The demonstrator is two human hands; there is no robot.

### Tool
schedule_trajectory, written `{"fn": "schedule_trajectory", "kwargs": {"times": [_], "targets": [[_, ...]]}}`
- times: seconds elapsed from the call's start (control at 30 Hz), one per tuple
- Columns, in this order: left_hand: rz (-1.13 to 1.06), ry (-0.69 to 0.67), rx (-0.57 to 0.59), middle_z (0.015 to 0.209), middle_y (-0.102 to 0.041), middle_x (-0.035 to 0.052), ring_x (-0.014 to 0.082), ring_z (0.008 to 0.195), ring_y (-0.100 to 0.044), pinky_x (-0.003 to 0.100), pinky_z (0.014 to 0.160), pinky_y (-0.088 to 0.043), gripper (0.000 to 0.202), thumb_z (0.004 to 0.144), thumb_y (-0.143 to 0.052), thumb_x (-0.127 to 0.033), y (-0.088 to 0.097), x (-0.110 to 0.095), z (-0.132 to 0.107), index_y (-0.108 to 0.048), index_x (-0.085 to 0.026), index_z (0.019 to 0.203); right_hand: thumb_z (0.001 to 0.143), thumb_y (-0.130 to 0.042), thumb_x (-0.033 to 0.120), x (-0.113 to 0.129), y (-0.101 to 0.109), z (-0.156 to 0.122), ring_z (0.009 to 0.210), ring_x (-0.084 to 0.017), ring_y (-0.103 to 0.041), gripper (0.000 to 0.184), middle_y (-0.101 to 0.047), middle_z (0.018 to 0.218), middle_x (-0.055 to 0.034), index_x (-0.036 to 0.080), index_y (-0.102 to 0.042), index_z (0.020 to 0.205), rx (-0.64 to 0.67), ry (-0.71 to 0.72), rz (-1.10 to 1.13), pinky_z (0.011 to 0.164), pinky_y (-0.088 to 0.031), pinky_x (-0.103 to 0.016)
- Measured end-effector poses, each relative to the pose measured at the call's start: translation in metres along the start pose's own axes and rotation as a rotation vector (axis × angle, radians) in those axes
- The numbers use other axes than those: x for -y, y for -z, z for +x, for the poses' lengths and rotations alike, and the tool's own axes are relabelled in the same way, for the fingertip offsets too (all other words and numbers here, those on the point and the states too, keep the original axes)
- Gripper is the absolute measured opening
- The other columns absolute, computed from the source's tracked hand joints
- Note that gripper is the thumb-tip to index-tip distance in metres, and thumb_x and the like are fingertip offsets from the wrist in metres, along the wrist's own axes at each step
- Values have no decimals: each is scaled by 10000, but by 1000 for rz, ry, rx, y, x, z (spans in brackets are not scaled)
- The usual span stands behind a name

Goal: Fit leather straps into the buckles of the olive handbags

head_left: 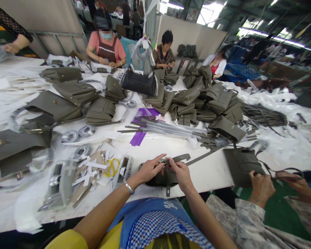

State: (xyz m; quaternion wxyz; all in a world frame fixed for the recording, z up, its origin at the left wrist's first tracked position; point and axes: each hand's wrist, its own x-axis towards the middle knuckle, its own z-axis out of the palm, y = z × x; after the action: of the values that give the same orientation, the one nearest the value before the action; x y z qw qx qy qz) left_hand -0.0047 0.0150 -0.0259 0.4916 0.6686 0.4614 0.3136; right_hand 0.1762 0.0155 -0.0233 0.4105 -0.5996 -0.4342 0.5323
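Observation:
My left hand [150, 169] and my right hand [181, 172] meet at the near table edge over a small olive-grey bag [163, 178]. Both pinch a thin olive strap [180, 159] that runs off to the right across the white table [212, 169]. My left wrist wears a silver bracelet. The fingers of both hands are closed on the strap where it joins the bag.
A co-worker's hands [260, 186] at the right hold another olive bag [242, 166] by its strap. Piles of olive bags [209, 100] cover the far table, with a black bag [138, 83], purple sheets [140, 136], tape dispensers [59, 180] and yellow-handled scissors [112, 167]. Other people sit across the table.

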Motion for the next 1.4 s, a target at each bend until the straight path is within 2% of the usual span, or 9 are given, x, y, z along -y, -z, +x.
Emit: {"fn": "schedule_trajectory", "kwargs": {"times": [0.27,0.4,0.67,0.77,0.9,1.03,1.23,1.33,1.4], "targets": [[65,-2,35,716,-697,-25,155,660,-617,250,722,-456,501,937,-422,-360,5,1,3,-386,-244,1423,825,-604,486,5,-2,1,896,-240,-681,319,-756,901,-34,234,-759,946,40,175,-248,820,-507,-339],[91,-15,57,718,-710,-26,174,729,-644,261,753,-464,518,934,-424,-360,7,3,4,-359,-253,1436,857,-564,474,7,-4,1,883,-250,-691,313,-757,899,-32,240,-761,920,41,247,-341,798,-525,-355],[126,19,50,991,-727,23,220,898,-659,313,839,-477,556,860,-501,-279,3,13,10,-407,-264,1409,894,-525,275,11,-11,-7,1011,-243,-634,244,-696,1066,-96,214,-710,1040,171,683,-691,913,-493,-388],[8,12,58,1050,-704,41,212,896,-648,323,833,-485,543,868,-506,-289,6,5,9,-410,-234,1400,893,-513,259,23,-7,-3,1001,-228,-623,213,-671,1117,-87,214,-701,984,206,630,-581,890,-494,-373],[-82,-84,74,1223,-614,69,235,1032,-594,353,913,-460,688,758,-667,-257,17,-5,2,-397,-229,1390,880,-526,299,49,4,7,588,-111,-550,143,-657,1109,-63,207,-635,885,294,355,-163,554,-476,-267],[-230,-25,40,1062,-657,49,191,884,-635,322,829,-496,610,786,-637,-214,22,3,-2,-429,-230,1359,844,-585,296,75,18,13,503,-69,-449,97,-649,1029,-52,210,-591,889,344,200,221,445,-366,-220],[-89,-81,-120,1027,-661,59,207,956,-598,318,867,-456,403,773,-693,-273,24,13,-4,-650,-230,1171,756,-723,259,94,45,23,637,-121,-555,164,-637,916,-19,261,-666,910,272,397,240,583,-467,-274],[-112,-83,-146,1058,-661,63,204,995,-593,313,899,-443,370,801,-669,-295,24,13,-5,-653,-223,1163,780,-707,349,97,56,26,734,-171,-583,102,-642,804,-23,255,-702,819,187,554,156,692,-492,-327],[-126,-75,-152,1063,-669,63,204,996,-598,313,908,-442,347,810,-656,-299,22,13,-6,-660,-214,1146,806,-660,446,100,61,24,898,-229,-595,219,-635,746,-37,240,-698,744,197,605,77,858,-467,-395]]}}
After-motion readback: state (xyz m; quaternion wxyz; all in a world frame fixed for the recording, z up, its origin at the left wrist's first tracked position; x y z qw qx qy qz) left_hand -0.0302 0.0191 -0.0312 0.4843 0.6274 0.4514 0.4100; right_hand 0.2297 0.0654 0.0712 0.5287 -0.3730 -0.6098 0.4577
